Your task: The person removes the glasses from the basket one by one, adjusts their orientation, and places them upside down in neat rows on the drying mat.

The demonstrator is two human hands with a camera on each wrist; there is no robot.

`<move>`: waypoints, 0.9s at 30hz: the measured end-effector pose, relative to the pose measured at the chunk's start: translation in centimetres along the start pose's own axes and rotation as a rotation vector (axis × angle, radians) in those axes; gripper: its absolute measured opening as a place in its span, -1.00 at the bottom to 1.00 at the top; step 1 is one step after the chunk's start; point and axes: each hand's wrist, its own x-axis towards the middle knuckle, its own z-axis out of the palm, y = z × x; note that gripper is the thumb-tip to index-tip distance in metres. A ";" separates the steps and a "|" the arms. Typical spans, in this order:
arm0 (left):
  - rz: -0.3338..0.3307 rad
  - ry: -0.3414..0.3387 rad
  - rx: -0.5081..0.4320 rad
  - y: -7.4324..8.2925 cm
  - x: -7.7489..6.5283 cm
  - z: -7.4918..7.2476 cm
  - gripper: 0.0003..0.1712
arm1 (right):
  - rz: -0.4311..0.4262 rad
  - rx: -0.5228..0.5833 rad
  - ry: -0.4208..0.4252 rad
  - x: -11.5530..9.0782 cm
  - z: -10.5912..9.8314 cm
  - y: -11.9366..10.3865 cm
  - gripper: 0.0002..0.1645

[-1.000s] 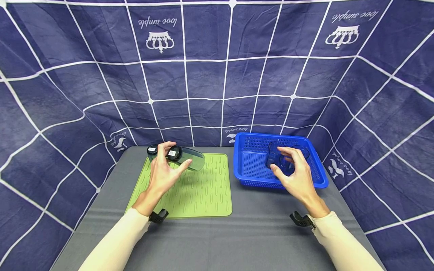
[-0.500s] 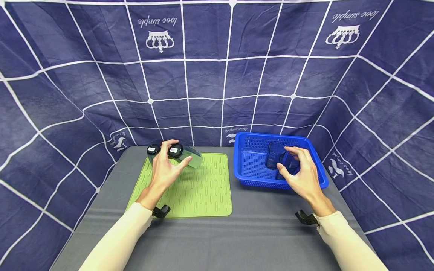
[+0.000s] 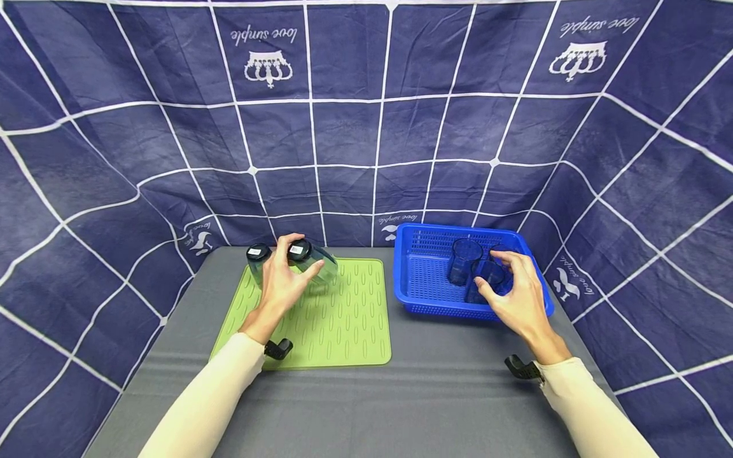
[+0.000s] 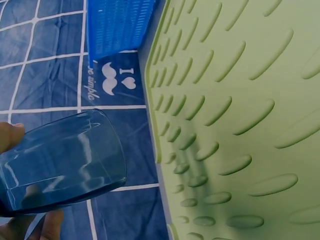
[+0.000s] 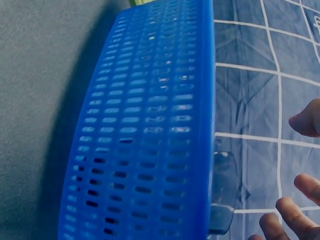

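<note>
In the head view, my left hand point(image 3: 279, 283) grips a clear tinted drinking glass point(image 3: 322, 267), tilted with its dark, labelled base up and to the left. The left wrist view shows that glass point(image 4: 65, 160) between thumb and fingers, its mouth pointing away over the green mat point(image 3: 349, 318). Beside the hand, a second glass point(image 3: 256, 261) stands base up at the mat's back left. My right hand point(image 3: 518, 296) is over the blue basket point(image 3: 403, 289), thumb and fingers apart around nothing visible. Two blue-looking glasses point(image 3: 465, 261) are in the basket, the nearer partly behind the fingers.
A grey cloth covers the table point(image 3: 366, 407). Dark blue checked curtains point(image 3: 349, 140) rise behind and at both sides. In the right wrist view, the basket's perforated wall point(image 5: 135, 135) fills the middle, with a glass point(image 5: 223, 192) showing past its rim.
My left hand has moved slightly right while the held glass has swung to a steeper tilt, mouth downward. My right hand has shifted right and nearer, exposing more of the basket's glasses.
</note>
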 end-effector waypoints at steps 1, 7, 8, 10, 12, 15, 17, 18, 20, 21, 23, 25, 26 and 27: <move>-0.004 -0.004 0.002 -0.1 0.0 0.1 -0.13 | 0.008 -0.006 -0.001 0.0 0.0 0.1 -0.19; -0.037 -0.024 0.030 -0.9 0.3 0.7 -0.14 | 0.038 -0.028 -0.011 -0.2 0.3 0.9 -0.16; -0.043 -0.026 0.033 -1.0 0.3 0.8 -0.14 | 0.043 -0.033 -0.014 -0.2 0.3 1.0 -0.15; -0.053 -0.030 0.040 -1.3 0.3 1.0 -0.14 | 0.058 -0.041 -0.023 -0.3 0.3 1.1 -0.12; -0.061 -0.034 0.047 -1.6 0.4 1.2 -0.14 | 0.080 -0.053 -0.036 -0.3 0.4 1.3 -0.08; -0.060 -0.037 0.049 -2.1 0.4 1.5 -0.14 | 0.117 -0.068 -0.063 -0.4 0.5 1.4 -0.01; -0.061 -0.038 0.049 -2.4 0.4 1.8 -0.15 | 0.140 -0.075 -0.083 -0.5 0.6 1.4 0.03; -0.064 -0.040 0.049 -2.5 0.4 1.9 -0.15 | 0.151 -0.077 -0.093 -0.5 0.6 1.4 0.05; -0.065 -0.039 0.050 -2.8 0.4 2.1 -0.15 | 0.170 -0.082 -0.107 -0.6 0.7 1.4 0.09; -0.065 -0.038 0.049 -2.9 0.5 2.3 -0.15 | 0.177 -0.086 -0.112 -0.6 0.8 1.5 0.10; -0.065 -0.032 0.048 -3.1 0.5 2.5 -0.16 | 0.193 -0.093 -0.120 -0.6 0.8 1.5 0.12; -0.062 -0.025 0.043 -3.3 0.5 2.8 -0.16 | 0.200 -0.102 -0.124 -0.6 0.9 1.6 0.14; -0.060 -0.015 0.047 -3.5 0.5 2.9 -0.16 | 0.205 -0.106 -0.126 -0.5 0.9 1.6 0.15; -0.059 -0.010 0.049 -3.6 0.5 3.1 -0.16 | 0.210 -0.110 -0.126 -0.5 0.9 1.6 0.15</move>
